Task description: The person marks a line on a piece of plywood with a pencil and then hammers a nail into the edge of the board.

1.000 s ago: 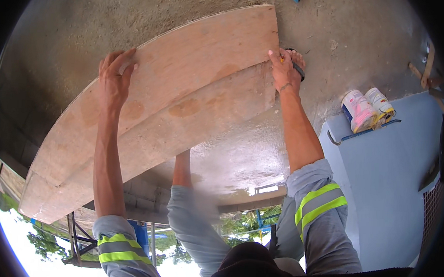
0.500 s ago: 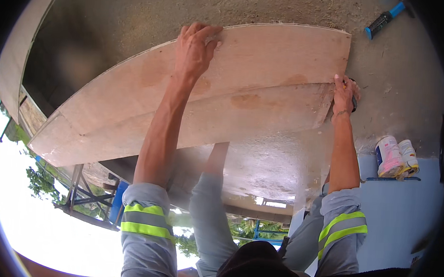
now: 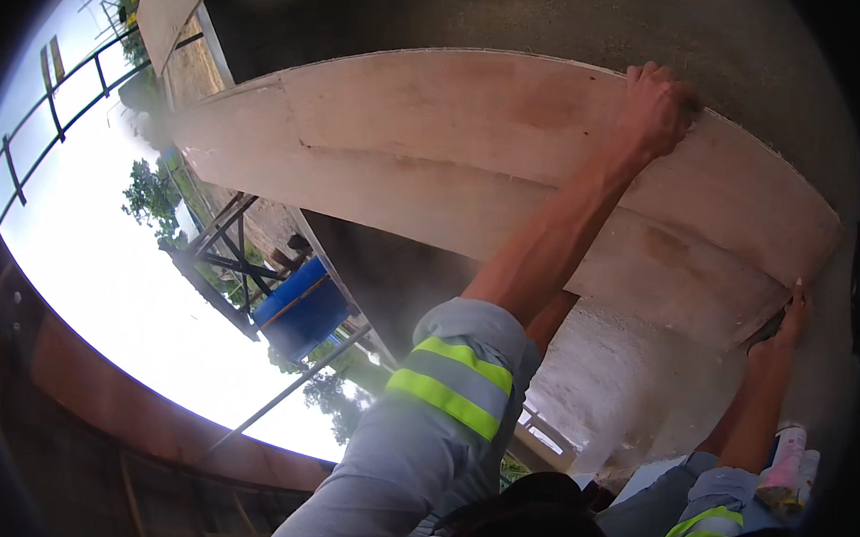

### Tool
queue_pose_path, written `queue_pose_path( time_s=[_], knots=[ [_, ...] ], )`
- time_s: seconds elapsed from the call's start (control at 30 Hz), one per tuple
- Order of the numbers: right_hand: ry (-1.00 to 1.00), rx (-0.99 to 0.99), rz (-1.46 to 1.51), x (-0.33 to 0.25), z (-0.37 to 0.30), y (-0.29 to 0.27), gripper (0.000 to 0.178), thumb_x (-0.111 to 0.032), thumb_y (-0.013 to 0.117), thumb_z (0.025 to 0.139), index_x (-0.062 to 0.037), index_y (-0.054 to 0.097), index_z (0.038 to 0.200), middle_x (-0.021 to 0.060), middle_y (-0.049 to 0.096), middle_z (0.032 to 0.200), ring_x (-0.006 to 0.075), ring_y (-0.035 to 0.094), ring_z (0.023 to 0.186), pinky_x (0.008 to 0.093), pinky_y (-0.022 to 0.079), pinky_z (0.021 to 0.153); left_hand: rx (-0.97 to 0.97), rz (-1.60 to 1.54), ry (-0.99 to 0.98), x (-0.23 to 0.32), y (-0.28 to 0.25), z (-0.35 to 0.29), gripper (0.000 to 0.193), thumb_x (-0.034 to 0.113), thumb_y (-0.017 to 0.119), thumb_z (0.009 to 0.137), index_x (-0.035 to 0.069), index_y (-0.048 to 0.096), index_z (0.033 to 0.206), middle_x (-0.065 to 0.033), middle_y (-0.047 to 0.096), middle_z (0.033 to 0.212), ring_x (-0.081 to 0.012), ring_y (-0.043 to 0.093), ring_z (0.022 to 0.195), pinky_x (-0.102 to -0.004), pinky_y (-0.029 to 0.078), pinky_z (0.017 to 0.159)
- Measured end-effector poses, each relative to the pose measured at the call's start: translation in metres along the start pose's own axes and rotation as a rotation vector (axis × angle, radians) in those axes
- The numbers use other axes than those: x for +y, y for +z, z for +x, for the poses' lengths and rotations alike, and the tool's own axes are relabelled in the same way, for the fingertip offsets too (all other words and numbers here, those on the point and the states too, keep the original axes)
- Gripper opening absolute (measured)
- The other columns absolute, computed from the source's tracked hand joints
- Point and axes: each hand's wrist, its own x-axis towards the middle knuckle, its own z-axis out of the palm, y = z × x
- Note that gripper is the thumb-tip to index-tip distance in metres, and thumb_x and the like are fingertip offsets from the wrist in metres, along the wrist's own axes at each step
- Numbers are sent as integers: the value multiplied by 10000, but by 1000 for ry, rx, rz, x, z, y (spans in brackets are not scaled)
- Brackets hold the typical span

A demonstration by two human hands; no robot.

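A long, pale plywood board with a curved far edge stretches across the view. A seam runs along its length, and brown stains mark its surface. My left hand is closed over the far edge, right of the middle, its fingertips hidden behind the rim. At the board's right end is my right hand, one finger pointing up along the corner. Its other fingers are curled around a small dark object, mostly hidden, whose kind I cannot make out.
Two paint cans stand at the lower right. To the left, beyond an open side, are a blue barrel and a dark metal frame. Another pale panel rises at the upper left.
The view has swung left, so the board and hands appear farther right. The blue-and-black tool on the floor has left the view. Both hands remain at the board's edges.
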Motion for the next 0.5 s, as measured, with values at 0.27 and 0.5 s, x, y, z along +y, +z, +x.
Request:
queue_pose_path(
  time_s=[0.27, 0.5],
  knots=[
    [-319, 302, -817, 42, 81, -48, 476, -402, 548, 984, -52, 606, 1302, 220, 597, 1309, 315, 585, 1199, 437, 472, 982, -20, -51, 2, 3, 22, 1, 253, 95, 728, 685, 181, 728, 923, -129, 624, 1023, -309, 545, 1079, -429, 349, 984],
    [-683, 265, -444, 9, -2, 32, 340, -281, 542, 1003, -41, 646, 1220, 153, 660, 1180, 259, 613, 1075, 389, 485, 937, 36, 30, 60, -6, 29, -1, 223, 137, 688, 713, 138, 724, 933, -145, 619, 1031, -313, 542, 1100, -435, 361, 980]
  ],
)
